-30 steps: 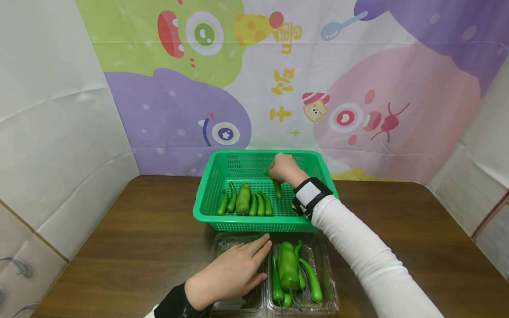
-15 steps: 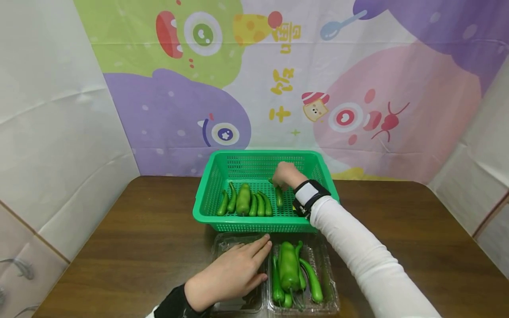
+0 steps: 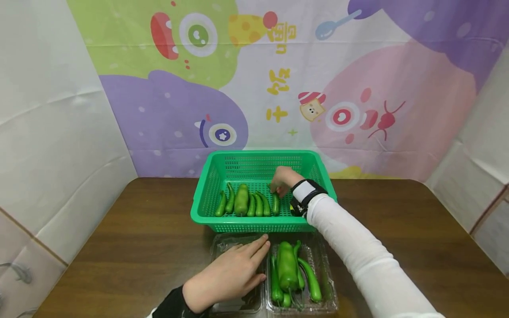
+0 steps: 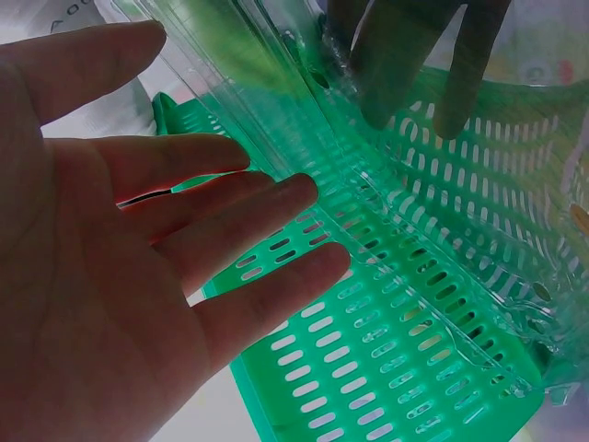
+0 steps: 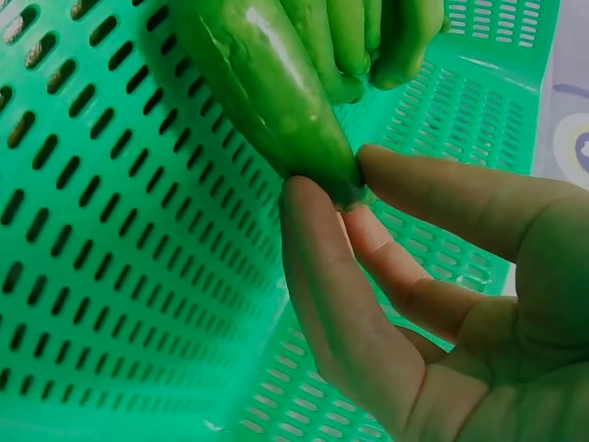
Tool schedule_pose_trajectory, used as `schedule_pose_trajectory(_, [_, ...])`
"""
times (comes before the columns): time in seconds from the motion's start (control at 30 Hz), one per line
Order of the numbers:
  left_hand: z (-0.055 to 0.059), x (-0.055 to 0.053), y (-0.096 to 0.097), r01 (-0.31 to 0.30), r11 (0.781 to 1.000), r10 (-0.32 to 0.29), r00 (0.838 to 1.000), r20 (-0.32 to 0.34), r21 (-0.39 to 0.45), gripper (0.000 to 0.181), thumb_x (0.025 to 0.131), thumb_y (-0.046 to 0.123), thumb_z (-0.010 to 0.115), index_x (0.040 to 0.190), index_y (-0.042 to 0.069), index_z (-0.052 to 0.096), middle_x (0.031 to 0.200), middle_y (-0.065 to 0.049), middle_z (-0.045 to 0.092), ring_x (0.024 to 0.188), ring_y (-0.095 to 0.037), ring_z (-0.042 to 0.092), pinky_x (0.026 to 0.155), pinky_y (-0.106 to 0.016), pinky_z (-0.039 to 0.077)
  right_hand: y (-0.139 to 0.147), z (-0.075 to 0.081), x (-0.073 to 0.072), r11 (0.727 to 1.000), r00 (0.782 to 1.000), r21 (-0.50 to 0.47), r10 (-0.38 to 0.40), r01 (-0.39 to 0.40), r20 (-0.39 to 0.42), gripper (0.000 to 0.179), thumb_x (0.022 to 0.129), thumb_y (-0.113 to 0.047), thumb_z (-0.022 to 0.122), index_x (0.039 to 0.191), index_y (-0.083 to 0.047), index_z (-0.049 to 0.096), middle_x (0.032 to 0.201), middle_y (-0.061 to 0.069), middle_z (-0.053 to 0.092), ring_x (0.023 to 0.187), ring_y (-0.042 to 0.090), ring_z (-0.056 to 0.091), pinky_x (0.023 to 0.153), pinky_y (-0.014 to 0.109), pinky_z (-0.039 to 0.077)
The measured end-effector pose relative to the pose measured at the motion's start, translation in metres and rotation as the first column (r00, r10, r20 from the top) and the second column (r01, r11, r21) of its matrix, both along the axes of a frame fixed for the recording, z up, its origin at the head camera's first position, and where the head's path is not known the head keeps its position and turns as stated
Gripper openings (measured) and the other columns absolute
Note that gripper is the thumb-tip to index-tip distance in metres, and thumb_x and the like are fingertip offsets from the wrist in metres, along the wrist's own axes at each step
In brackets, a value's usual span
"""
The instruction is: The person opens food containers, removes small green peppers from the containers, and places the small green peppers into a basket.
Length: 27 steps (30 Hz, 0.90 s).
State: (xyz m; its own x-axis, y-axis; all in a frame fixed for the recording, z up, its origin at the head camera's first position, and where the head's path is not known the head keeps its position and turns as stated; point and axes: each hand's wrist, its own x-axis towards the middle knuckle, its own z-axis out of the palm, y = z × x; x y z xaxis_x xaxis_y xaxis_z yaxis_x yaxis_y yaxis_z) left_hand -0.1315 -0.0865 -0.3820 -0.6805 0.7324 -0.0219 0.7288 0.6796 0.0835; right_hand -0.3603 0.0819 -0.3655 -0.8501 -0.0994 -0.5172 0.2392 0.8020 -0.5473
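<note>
Inside the green plastic basket (image 3: pixel 254 220), my right hand (image 3: pixel 284 179) pinches one end of a green pepper (image 3: pixel 275 206) between thumb and fingers. In the right wrist view that pepper (image 5: pixel 276 101) lies beside others on the basket floor. Just left of it, several green peppers (image 3: pixel 241 201) lie side by side in a row. My left hand (image 3: pixel 230 274), fingers straight, rests on a clear plastic container (image 3: pixel 328 282) in front of the basket. Several peppers (image 3: pixel 288 267) lie in the container's right half. The left wrist view shows the hand's palm (image 4: pixel 110 295) with fingers spread apart.
The basket stands on a brown wooden table (image 3: pixel 159 238), against a cartoon-printed cloth (image 3: pixel 179 123) hanging behind. White covered panels (image 3: pixel 51 110) stand at the left and right sides.
My right hand has moved down and toward me inside the basket, bringing the pepper down beside the row. The left hand has stayed in place. The head view has shifted slightly.
</note>
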Motion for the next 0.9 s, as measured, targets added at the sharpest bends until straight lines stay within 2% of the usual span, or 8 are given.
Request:
schedule_pose_trajectory(0.07, [0.0, 0.0, 0.0, -0.002, 1.0, 0.002, 1.0, 0.003, 0.002, 0.063, 0.096, 0.041, 0.053, 0.147, 0.009, 0.035, 0.154, -0.01, 0.032, 0.126, -0.022, 0.052, 0.097, -0.039, 0.049, 0.0, 0.0, 0.001, 0.997, 0.998, -0.066, -0.031, 0.035, 0.048, 0.069, 0.088, 0.001, 0.064, 0.145, 0.004, 0.025, 0.08, 0.01, 0.051, 0.072, 0.02, 0.055, 0.082, 0.036, 0.056])
schedule_pose_trajectory(0.17, [-0.001, 0.0, -0.001, -0.002, 1.0, 0.002, 1.0, -0.002, 0.002, 0.063, 0.096, 0.041, 0.053, 0.147, 0.008, 0.035, 0.154, -0.01, 0.032, 0.126, -0.022, 0.052, 0.096, -0.039, 0.049, 0.001, 0.001, 0.001, 0.986, 0.991, -0.143, -0.073, 0.089, 0.11, 0.089, 0.088, 0.003, 0.062, 0.153, -0.006, 0.002, 0.107, 0.02, 0.052, 0.094, 0.029, 0.058, 0.087, 0.038, 0.055])
schedule_pose_trajectory(0.23, [-0.001, 0.0, -0.001, -0.002, 1.0, 0.002, 1.0, -0.008, 0.001, 0.063, 0.096, 0.041, 0.053, 0.147, 0.008, 0.035, 0.154, -0.01, 0.032, 0.126, -0.022, 0.052, 0.096, -0.039, 0.049, 0.001, 0.0, 0.001, 0.98, 0.989, -0.17, -0.082, 0.102, 0.124, 0.091, 0.088, 0.004, 0.062, 0.154, -0.007, 0.0, 0.123, 0.025, 0.048, 0.108, 0.034, 0.056, 0.088, 0.039, 0.054])
schedule_pose_trajectory(0.3, [-0.001, 0.0, 0.0, -0.001, 1.0, 0.001, 1.0, -0.016, 0.001, 0.063, 0.096, 0.041, 0.053, 0.147, 0.008, 0.035, 0.153, -0.01, 0.032, 0.126, -0.023, 0.052, 0.096, -0.039, 0.049, 0.002, -0.001, 0.001, 0.98, 0.989, -0.172, -0.075, 0.097, 0.129, 0.086, 0.089, 0.003, 0.061, 0.153, -0.005, 0.006, 0.132, 0.026, 0.045, 0.116, 0.036, 0.053, 0.088, 0.039, 0.054])
schedule_pose_trajectory(0.6, [-0.003, 0.001, 0.001, 0.002, 1.0, -0.002, 0.999, -0.042, 0.001, 0.064, 0.096, 0.041, 0.054, 0.147, 0.007, 0.036, 0.153, -0.011, 0.033, 0.125, -0.022, 0.053, 0.095, -0.039, 0.05, 0.003, -0.009, -0.001, 0.989, 0.985, -0.139, -0.022, 0.046, 0.17, 0.045, 0.092, -0.001, 0.058, 0.135, 0.006, 0.045, 0.135, 0.024, 0.047, 0.12, 0.035, 0.053, 0.083, 0.034, 0.056])
schedule_pose_trajectory(0.7, [-0.003, 0.001, 0.001, 0.002, 1.0, -0.002, 0.999, -0.043, -0.001, 0.064, 0.095, 0.041, 0.054, 0.147, 0.008, 0.036, 0.153, -0.01, 0.033, 0.124, -0.022, 0.053, 0.095, -0.04, 0.05, 0.002, -0.011, -0.002, 0.99, 0.981, -0.135, -0.003, 0.029, 0.194, 0.039, 0.093, -0.002, 0.057, 0.13, 0.005, 0.051, 0.136, 0.023, 0.047, 0.121, 0.033, 0.053, 0.083, 0.033, 0.056])
schedule_pose_trajectory(0.9, [-0.002, 0.001, 0.001, 0.002, 1.0, -0.002, 0.999, -0.049, -0.004, 0.064, 0.095, 0.041, 0.055, 0.147, 0.008, 0.037, 0.153, -0.01, 0.033, 0.123, -0.022, 0.054, 0.095, -0.04, 0.05, 0.002, -0.014, -0.006, 0.99, 0.97, -0.139, 0.034, -0.001, 0.239, 0.038, 0.094, -0.002, 0.057, 0.131, 0.002, 0.054, 0.139, 0.018, 0.048, 0.124, 0.031, 0.051, 0.083, 0.032, 0.056])
